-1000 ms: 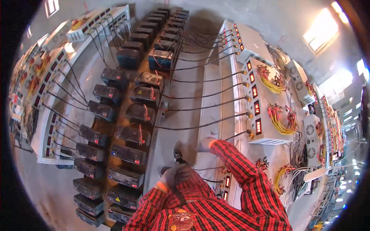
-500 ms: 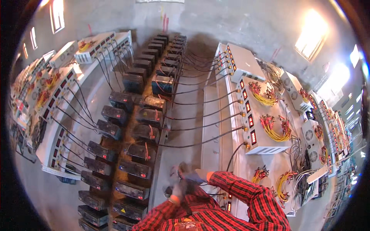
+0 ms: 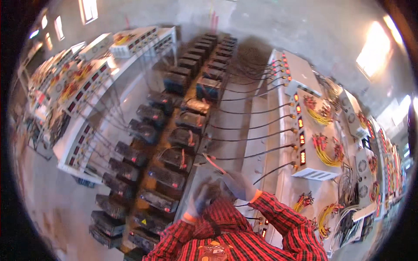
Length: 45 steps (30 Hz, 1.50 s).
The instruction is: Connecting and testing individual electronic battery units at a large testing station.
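My right hand, in a grey glove with an orange cuff, is closed around the lower end of a short reddish lead. The lead points up and left toward the battery rows. My left hand, gloved the same way, is close beside it in front of my body. Its fingers are smeared by motion, and a dark shape between the hands is too blurred to name. Nearest on the left is a row of dark block batteries on a rusty rack, some with red leads on top.
A bench at right carries white power units with lit red displays and bundles of yellow and red wires. Black cables span the aisle to the batteries. More units line the left bench. A grey wall stands behind.
The view has turned, shifting the scene rightward. My hands, formerly together, have moved apart somewhat. The reddish lead now shows clearly at my right hand.
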Each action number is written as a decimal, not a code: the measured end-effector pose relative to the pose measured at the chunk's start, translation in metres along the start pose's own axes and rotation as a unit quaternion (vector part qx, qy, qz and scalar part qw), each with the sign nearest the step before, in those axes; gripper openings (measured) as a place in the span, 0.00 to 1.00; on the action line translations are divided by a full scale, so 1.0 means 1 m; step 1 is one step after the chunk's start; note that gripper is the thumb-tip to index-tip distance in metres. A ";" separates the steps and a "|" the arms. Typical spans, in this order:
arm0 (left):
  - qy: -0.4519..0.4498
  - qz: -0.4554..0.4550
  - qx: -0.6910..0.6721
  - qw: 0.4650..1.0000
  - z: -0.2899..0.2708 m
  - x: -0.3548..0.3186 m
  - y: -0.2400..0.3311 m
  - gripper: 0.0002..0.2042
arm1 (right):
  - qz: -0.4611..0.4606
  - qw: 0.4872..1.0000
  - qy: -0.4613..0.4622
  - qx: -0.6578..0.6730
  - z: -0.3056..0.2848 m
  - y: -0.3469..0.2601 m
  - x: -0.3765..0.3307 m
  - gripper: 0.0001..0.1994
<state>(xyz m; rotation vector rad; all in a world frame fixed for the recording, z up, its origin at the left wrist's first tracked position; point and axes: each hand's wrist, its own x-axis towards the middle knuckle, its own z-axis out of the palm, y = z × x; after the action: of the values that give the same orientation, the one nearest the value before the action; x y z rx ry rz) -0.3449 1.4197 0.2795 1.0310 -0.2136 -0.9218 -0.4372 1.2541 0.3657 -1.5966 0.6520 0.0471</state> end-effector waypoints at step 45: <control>0.628 0.275 0.216 0.695 -0.139 0.073 0.056 0.06 | -0.255 0.787 -0.535 -0.173 0.137 -0.064 0.281 0.15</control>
<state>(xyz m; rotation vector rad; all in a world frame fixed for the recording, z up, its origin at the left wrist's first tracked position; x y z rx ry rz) -0.1918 1.4660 0.2324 1.6972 0.4384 0.5424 -0.1280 1.2746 0.2892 -1.7233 -0.7214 0.6540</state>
